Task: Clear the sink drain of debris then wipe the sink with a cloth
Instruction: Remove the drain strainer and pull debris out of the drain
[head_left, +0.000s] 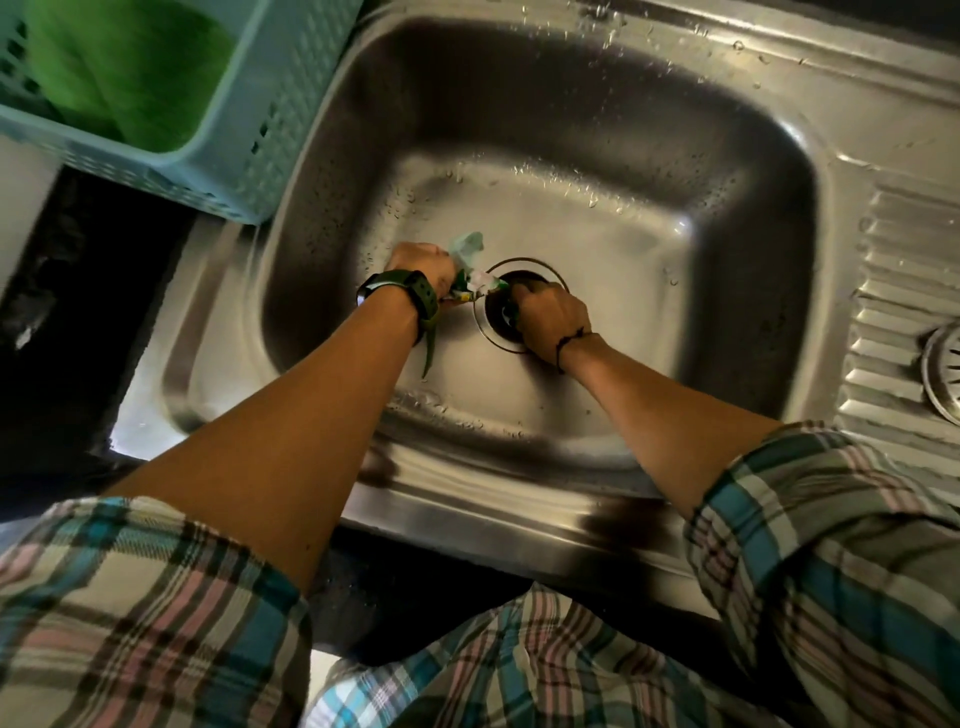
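Observation:
A wet steel sink (597, 218) fills the view, its round dark drain (498, 312) at the basin's middle. My left hand (423, 267), with a green watch on the wrist, is closed around a bundle of debris (470, 260): pale green and white scraps, plus a thin green strip hanging below the wrist. My right hand (553, 314) reaches into the drain opening, fingers curled down inside it; what they touch is hidden. Both hands nearly meet at the drain's left rim.
A pale blue plastic basket (249, 145) holding something green (124, 67) stands at the sink's upper left corner. To the right is the ribbed drainboard (893, 291), with a round metal strainer (945, 369) lying on it. A dark countertop (78, 322) lies left.

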